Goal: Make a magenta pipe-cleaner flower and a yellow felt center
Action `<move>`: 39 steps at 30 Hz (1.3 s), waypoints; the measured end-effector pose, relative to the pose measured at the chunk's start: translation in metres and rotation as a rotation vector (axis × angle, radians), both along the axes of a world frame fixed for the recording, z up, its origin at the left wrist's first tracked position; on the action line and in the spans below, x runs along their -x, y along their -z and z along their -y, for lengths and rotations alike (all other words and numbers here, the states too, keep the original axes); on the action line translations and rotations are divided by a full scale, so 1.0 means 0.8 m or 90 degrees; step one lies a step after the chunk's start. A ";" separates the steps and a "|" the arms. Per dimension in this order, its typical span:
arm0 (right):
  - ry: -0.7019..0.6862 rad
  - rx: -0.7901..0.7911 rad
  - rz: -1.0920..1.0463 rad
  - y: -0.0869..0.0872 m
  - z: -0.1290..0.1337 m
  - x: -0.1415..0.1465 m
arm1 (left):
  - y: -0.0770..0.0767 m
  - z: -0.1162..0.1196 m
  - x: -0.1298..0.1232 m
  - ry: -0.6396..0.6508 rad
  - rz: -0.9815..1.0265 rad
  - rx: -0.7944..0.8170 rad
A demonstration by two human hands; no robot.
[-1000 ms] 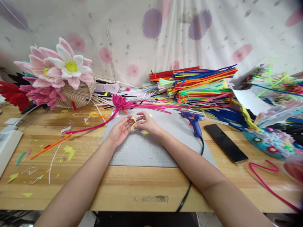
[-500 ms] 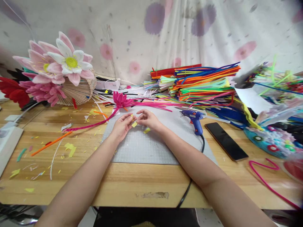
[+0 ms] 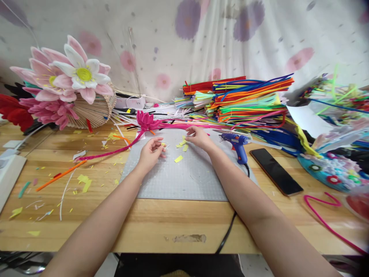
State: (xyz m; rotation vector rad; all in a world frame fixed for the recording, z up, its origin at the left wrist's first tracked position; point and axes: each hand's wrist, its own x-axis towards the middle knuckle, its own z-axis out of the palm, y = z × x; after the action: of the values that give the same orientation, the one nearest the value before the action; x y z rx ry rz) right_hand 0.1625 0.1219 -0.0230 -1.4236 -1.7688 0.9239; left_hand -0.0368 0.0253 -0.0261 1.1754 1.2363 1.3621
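Note:
My left hand (image 3: 152, 154) is over the left part of the grey cutting mat (image 3: 173, 184), its thumb and fingers pinched round thin white strands (image 3: 165, 147) with a small yellow bit at their tip. Small yellow paper pieces (image 3: 185, 147) lie together on the mat, and another yellow piece (image 3: 178, 159) rests closer to me. My right hand (image 3: 200, 139) reaches over the group, fingers curled and thumb slightly apart from them. Its fingertips are at the edge of the pieces. Behind the left hand lies a pink pipe-cleaner flower (image 3: 146, 120) with a long stem.
Right of the mat's middle lies a blue glue gun (image 3: 238, 148), its cord running to the front edge. Beside it is a black phone (image 3: 276, 171). Pipe-cleaner bundles (image 3: 250, 100) are stacked behind. Fluffy flowers (image 3: 83, 75) stand at the left, above scattered yellow scraps (image 3: 85, 182).
My hands have parted. The right moved right and slightly away from me, uncovering yellow pieces on the mat. The left shifted slightly right, still pinching.

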 end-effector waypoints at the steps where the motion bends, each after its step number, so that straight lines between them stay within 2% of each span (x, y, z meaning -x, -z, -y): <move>1: 0.025 -0.050 0.010 -0.002 0.001 0.002 | 0.002 -0.001 -0.001 0.007 -0.012 -0.010; 3: 0.041 -0.113 -0.023 -0.009 0.008 0.011 | 0.005 -0.002 -0.001 0.021 -0.028 -0.035; 4: 0.019 -0.112 -0.061 -0.013 0.014 0.018 | 0.006 -0.002 -0.001 0.029 -0.032 -0.050; 5: -0.023 -0.088 -0.103 -0.016 0.021 0.026 | 0.007 -0.002 -0.001 0.037 -0.035 -0.064; 9: -0.251 0.117 -0.225 -0.018 0.052 0.059 | 0.008 -0.001 0.000 0.042 -0.045 -0.106; 11: -0.286 0.155 -0.260 -0.014 0.060 0.070 | 0.009 -0.001 0.001 0.039 -0.054 -0.113; 16: -0.194 0.118 -0.257 -0.006 0.051 0.068 | 0.014 -0.001 -0.001 0.040 -0.071 -0.107; 20: -0.093 0.015 -0.084 -0.005 0.032 0.043 | 0.008 0.000 0.007 0.001 -0.182 -0.125; 23: -0.052 -0.075 0.077 -0.005 0.026 0.026 | -0.009 -0.001 0.037 -0.113 -0.398 -0.172; 25: -0.051 -0.140 0.169 -0.005 0.024 0.019 | -0.022 -0.001 0.069 -0.255 -0.535 -0.172; 27: -0.056 -0.192 0.228 -0.003 0.024 0.016 | -0.033 0.000 0.108 -0.410 -0.627 -0.097; 29: -0.057 -0.217 0.244 0.001 0.022 0.014 | -0.038 0.002 0.147 -0.483 -0.684 0.027; 32: -0.047 -0.221 0.208 0.007 0.018 0.012 | -0.036 -0.002 0.191 -0.488 -0.745 0.155; 36: -0.039 -0.213 0.133 0.011 0.013 0.008 | -0.029 -0.024 0.219 -0.405 -0.817 0.142; 39: -0.044 -0.196 0.108 0.012 0.012 0.005 | -0.027 -0.045 0.228 -0.374 -0.790 0.144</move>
State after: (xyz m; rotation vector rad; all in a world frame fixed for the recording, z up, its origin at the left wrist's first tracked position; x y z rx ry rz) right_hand 0.1583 0.1125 -0.0329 -1.2779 -1.9962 0.5452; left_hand -0.2193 0.0616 -0.0047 1.6034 2.6843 0.7197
